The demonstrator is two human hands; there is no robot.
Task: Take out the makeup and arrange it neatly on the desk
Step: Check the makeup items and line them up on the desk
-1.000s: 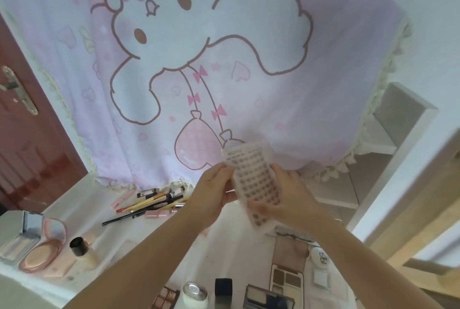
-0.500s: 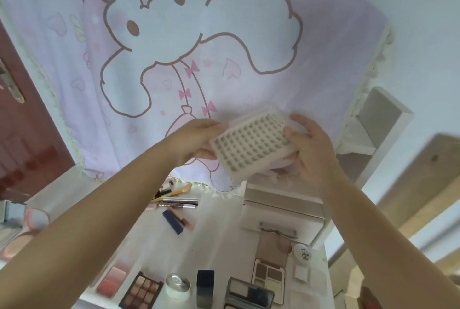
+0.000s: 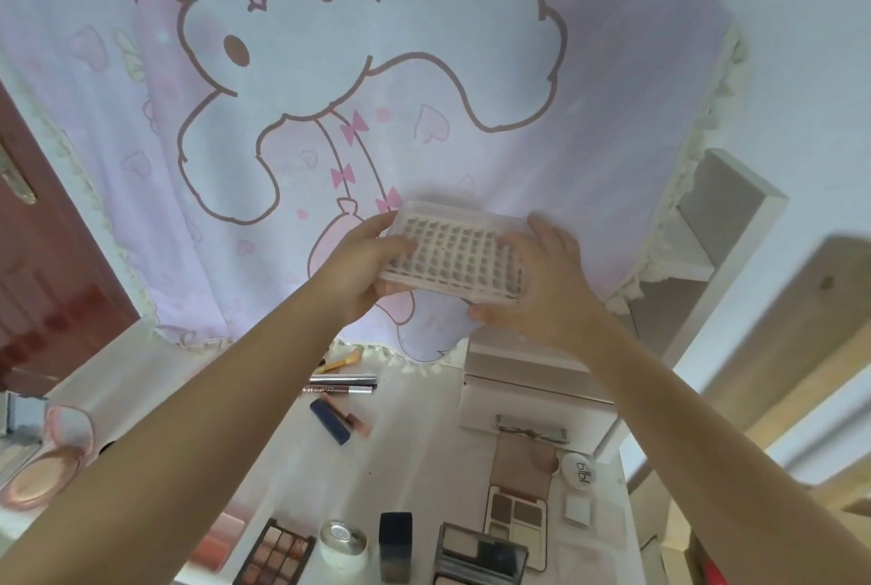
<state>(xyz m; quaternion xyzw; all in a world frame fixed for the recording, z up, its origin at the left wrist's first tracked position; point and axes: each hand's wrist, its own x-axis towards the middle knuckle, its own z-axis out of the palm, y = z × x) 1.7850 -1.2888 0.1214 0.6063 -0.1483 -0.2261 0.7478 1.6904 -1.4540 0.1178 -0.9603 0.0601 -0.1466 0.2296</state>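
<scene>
Head view: both hands hold 1 clear plastic lash box (image 3: 456, 254) up in the air above the surface (image 3: 414, 452), in front of the pink cartoon curtain (image 3: 424, 66). The left hand (image 3: 365, 271) curls round its left end and the right hand (image 3: 542, 283) clasps its right end, probably to keep it level while choosing a spot. Below, palettes (image 3: 517, 516) line the near edge; pencils (image 3: 343, 384) lie toward the far edge.

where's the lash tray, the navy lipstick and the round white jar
lash tray (image 3: 455, 257), head view, on its grid of lashes
navy lipstick (image 3: 330, 420), head view, mid-tube
white jar (image 3: 342, 543), head view, on its lid
</scene>
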